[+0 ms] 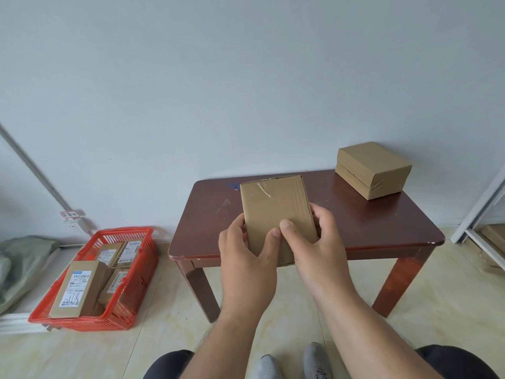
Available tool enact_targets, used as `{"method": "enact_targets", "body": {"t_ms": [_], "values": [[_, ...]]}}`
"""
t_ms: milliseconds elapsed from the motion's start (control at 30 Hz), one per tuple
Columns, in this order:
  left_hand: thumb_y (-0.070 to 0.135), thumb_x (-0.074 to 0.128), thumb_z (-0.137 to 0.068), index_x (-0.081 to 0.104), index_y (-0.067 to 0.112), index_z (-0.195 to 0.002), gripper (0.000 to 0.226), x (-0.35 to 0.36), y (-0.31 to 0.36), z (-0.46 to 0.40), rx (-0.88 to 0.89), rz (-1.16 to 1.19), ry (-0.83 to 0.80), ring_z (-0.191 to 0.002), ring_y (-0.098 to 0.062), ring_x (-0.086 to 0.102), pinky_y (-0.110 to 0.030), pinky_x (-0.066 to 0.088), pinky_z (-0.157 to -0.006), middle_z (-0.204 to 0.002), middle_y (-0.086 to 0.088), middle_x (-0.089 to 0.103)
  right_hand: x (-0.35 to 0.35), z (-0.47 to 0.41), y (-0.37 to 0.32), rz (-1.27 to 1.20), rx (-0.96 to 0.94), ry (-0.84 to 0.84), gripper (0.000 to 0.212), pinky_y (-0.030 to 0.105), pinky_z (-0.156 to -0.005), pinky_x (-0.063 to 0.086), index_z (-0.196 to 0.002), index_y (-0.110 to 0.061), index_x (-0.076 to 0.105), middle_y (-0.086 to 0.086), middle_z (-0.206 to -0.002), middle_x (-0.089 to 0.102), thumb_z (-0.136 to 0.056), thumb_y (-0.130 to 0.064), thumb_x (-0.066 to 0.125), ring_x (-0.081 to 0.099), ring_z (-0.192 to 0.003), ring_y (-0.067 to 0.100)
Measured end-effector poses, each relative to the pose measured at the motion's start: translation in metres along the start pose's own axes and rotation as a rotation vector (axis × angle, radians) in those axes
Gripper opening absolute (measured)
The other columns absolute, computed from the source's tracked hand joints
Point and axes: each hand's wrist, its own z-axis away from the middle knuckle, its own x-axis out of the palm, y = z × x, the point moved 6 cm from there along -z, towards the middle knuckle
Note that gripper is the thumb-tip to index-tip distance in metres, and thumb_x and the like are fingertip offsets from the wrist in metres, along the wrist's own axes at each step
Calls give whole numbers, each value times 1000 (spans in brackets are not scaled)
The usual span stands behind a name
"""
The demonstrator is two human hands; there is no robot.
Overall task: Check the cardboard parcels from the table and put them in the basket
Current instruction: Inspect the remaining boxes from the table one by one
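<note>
Both hands, left hand point(246, 250) and right hand point(317, 242), grip a flat, taped cardboard parcel point(276, 212) above the glossy wooden table point(382, 222).

1 wide-angle view looks from the person's head, forward and steeply down. It sits close above the hands point(284, 250), faces the dark wooden surface point(382, 222) and pale wall point(246, 77), and takes in the floor point(169, 324) down to the knees.

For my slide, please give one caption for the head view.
Both hands hold a parcel above the table; another parcel waits; red basket left.
</note>
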Motion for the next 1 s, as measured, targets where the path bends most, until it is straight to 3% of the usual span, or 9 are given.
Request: {"method": "enact_targets", "body": {"t_ms": [100,200,367,467,600,733,800,867,1000], "values": [[39,76,-94,51,43,-129,44,0,-1,1,6,11,15,-115,0,59,-19,52,-87,-121,28,45,-1,0,-2,-12,-1,-6,39,29,-84,57,-126,-39,59,-19,-111,72,-92,-35,79,68,-96,-5],[42,77,-92,54,41,-121,37,-5,-2,-4,-5,18,55,-113,-1,61,-24,56,-87,-124,22,56,1,4,-1,-20,-4,-23,40,28,-83,57,-126,-38,59,-20,-109,72,-92,-32,80,69,-96,-6],[44,78,-91,52,38,-107,31,-6,4,-7,-22,52,64,-94,14,61,-7,49,-67,-111,18,66,3,6,-1,-36,-9,-46,41,29,-80,59,-125,-39,60,-23,-108,72,-92,-28,81,71,-95,-2],[45,79,-90,53,37,-109,33,-5,3,-7,-22,40,51,-94,11,64,-10,52,-66,-112,17,66,1,4,-2,-41,-18,-26,39,32,-83,60,-123,-37,60,-18,-110,72,-91,-30,82,69,-95,-4],[47,81,-87,52,42,-113,39,-4,0,-3,-15,13,53,-104,1,66,-15,55,-70,-117,16,65,1,-1,0,-60,7,-13,47,44,-93,61,-128,-38,63,-12,-117,73,-86,-48,82,71,-103,3],[51,79,-88,56,44,-119,39,-9,4,-8,7,7,70,-107,3,64,-19,53,-80,-117,21,66,6,2,3,-33,-7,-49,63,46,-97,60,-132,-45,64,-10,-127,69,-74,-67,75,69,-115,10],[54,76,-89,58,48,-116,33,-11,6,-13,23,-28,69,-109,1,62,-24,52,-85,-116,21,63,7,4,5,-43,-5,-54,60,45,-96,61,-131,-46,63,-11,-129,68,-75,-64,76,68,-115,8],[53,74,-90,58,51,-116,30,-11,9,-13,28,-50,55,-109,2,59,-19,47,-84,-114,22,56,7,4,6,-48,3,-60,56,45,-94,61,-129,-45,63,-11,-127,70,-77,-61,78,70,-112,8],[50,75,-90,59,46,-127,39,-9,6,-5,20,-32,37,-110,6,57,-14,45,-81,-118,27,52,4,1,3,-65,16,-40,35,41,-88,61,-119,-39,64,-15,-108,75,-89,-44,82,72,-97,3]]}}
